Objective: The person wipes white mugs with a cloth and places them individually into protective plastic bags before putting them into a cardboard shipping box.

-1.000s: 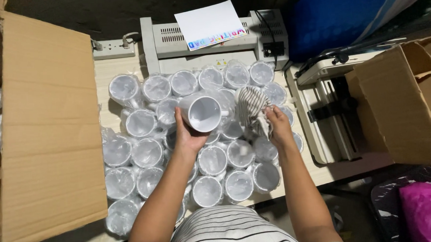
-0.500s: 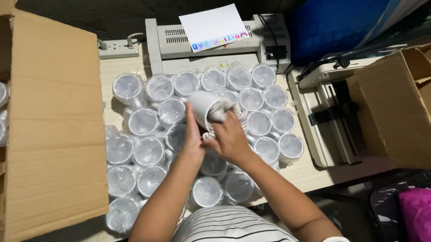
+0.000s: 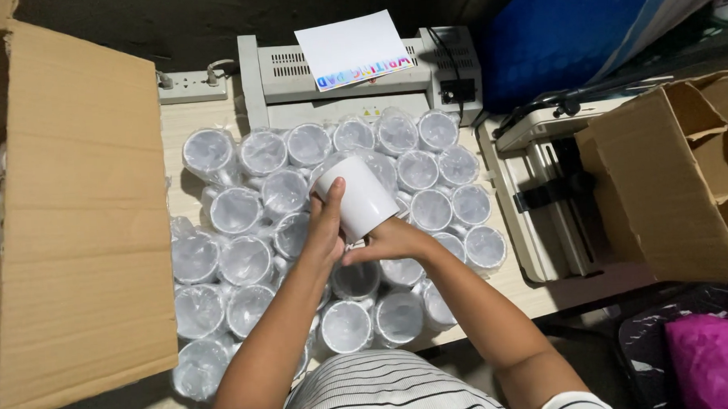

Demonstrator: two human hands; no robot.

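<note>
Both hands, left hand [image 3: 326,231] and right hand [image 3: 386,243], grip a white mug [image 3: 358,198].

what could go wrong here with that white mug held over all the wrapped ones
The white mug is held tilted above the plastic-wrapped mugs by the left hand and right hand; a slip could drop it onto them and chip something. The wrapped mugs are packed tight against each other, so a forearm might knock some over. A few near the table's front edge could roll off.
</note>
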